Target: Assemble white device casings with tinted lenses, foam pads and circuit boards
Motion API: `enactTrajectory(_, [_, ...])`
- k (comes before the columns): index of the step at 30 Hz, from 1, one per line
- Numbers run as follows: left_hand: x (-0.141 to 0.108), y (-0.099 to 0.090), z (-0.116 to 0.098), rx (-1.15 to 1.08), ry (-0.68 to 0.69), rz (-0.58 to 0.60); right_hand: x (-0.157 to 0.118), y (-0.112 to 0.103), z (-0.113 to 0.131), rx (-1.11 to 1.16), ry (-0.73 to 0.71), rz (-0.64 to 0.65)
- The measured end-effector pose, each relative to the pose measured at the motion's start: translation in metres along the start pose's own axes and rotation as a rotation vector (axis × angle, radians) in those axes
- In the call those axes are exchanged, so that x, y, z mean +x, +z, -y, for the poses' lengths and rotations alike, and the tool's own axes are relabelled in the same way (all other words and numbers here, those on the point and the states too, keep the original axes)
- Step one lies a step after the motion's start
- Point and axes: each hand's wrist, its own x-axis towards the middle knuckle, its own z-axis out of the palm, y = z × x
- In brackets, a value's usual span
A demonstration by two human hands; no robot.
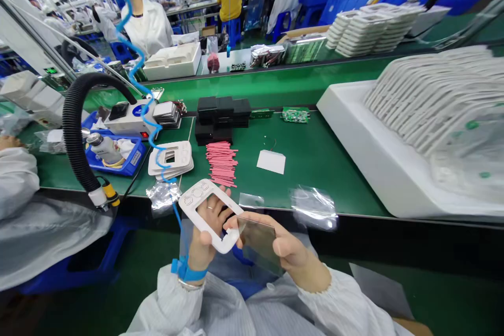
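Observation:
My left hand [202,244] holds a white plastic frame [192,209] with a rectangular window, its thumb on the near edge and its fingers behind. A blue wrist strap circles that wrist. In my right hand [289,247] is a thin, see-through dark panel [260,247], gripped between thumb and fingers. The right fingertips lie close to the frame's lower right corner; whether they touch it I cannot tell. Beyond the hands, pink strips [221,163] lie in a pile, with a white card [271,161] to their right. Stacked white frames [173,157] rest at the left.
At the right stands a large white foam box [354,168] of white parts. Black blocks [220,115] and a green circuit board [295,114] sit farther back. A black hose [73,131] arches over a blue tray [132,167]. A co-worker's sleeve [18,178] shows at left.

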Motion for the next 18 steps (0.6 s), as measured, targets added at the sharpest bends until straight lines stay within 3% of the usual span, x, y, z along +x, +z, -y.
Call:
enactTrajectory(3, [0.004,0.007,-0.001,-0.098,-0.147,0.032,0.0,-0.003,0.001,-0.088,0.07,-0.021])
enactTrajectory(7, [0.012,-0.007,-0.005,-0.067,-0.107,-0.055,-0.003,-0.012,0.013,-0.385,0.092,-0.211])
enactTrajectory(10, [0.016,-0.015,-0.002,-0.05,-0.126,-0.047,0.001,-0.006,0.021,-0.524,0.012,-0.369])
enactTrajectory(14, [0.015,-0.008,0.008,-0.048,-0.139,0.017,0.021,0.014,0.023,-0.779,-0.135,-0.548])
enactTrajectory(18, [0.013,0.001,0.014,-0.046,-0.138,0.039,0.037,0.023,0.018,-1.152,-0.198,-0.617])
